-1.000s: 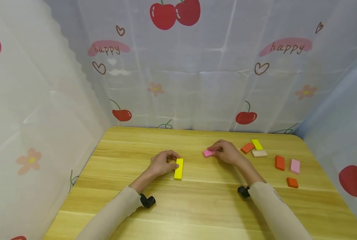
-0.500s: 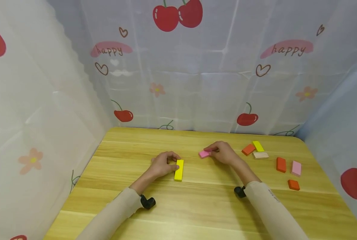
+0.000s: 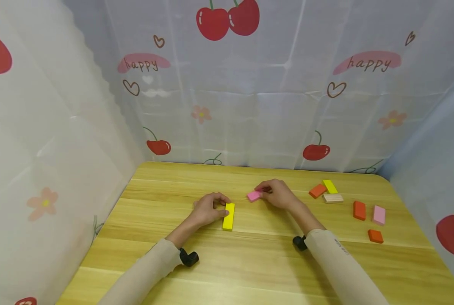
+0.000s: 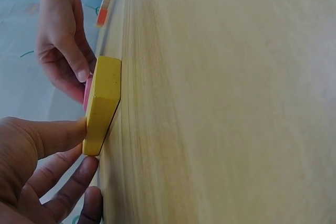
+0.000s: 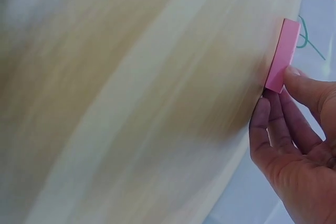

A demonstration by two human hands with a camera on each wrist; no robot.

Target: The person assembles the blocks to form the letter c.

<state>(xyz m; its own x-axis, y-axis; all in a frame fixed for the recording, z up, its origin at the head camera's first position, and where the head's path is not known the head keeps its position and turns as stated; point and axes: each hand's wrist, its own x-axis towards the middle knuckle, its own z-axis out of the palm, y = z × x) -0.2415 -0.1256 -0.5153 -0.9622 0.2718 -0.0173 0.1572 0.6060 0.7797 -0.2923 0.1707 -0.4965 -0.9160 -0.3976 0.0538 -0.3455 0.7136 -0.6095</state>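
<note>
Near the middle of the wooden table, my left hand [image 3: 208, 209] holds a long yellow block [image 3: 228, 217] that lies flat. The left wrist view shows the thumb against the face of this yellow block [image 4: 105, 93] and a fingertip at its near end. Farther right, my right hand [image 3: 278, 194] pinches a pink block [image 3: 253, 195] by its right end, low over the table. In the right wrist view the thumb presses one side of the pink block [image 5: 283, 56], with fingers beneath. Whether it touches the tabletop is unclear. A gap separates the two held blocks.
On the right side of the table [image 3: 265, 271] lie loose blocks: an orange one [image 3: 317, 190], a yellow one [image 3: 330, 186], a plain wood one [image 3: 333, 198], a red-orange one [image 3: 359, 210], a pale pink one [image 3: 378, 215] and a short orange one [image 3: 375, 236]. A printed curtain [image 3: 250, 118] stands behind.
My right hand has slid left with the pink block, bringing it closer to the yellow block. The left hand stays on the yellow block. The head view has shifted slightly.
</note>
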